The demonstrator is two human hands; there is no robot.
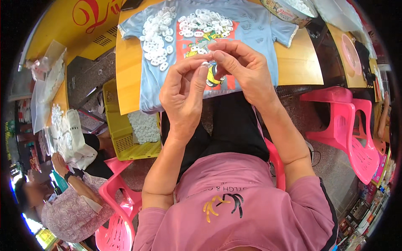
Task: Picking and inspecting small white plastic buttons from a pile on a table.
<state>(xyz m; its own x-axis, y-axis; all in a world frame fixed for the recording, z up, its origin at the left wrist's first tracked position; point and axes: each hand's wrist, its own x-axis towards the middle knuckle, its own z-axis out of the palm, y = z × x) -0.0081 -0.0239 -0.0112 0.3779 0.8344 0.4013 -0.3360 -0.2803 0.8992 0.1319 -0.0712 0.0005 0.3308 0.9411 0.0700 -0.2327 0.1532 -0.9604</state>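
My left hand and my right hand meet above my lap, fingertips pinched together on a small white plastic piece. Just beyond them a light blue child's T-shirt with a red cartoon print lies spread over the yellow table. Piles of small white oval plastic pieces lie on the shirt, left and centre. Both hands hover over the shirt's lower hem, near the table's front edge.
A yellow crate holding more white pieces stands on the floor at left. Pink plastic chairs stand at right. Another person in a patterned top sits at lower left, handling white pieces. A round tin sits at the table's far side.
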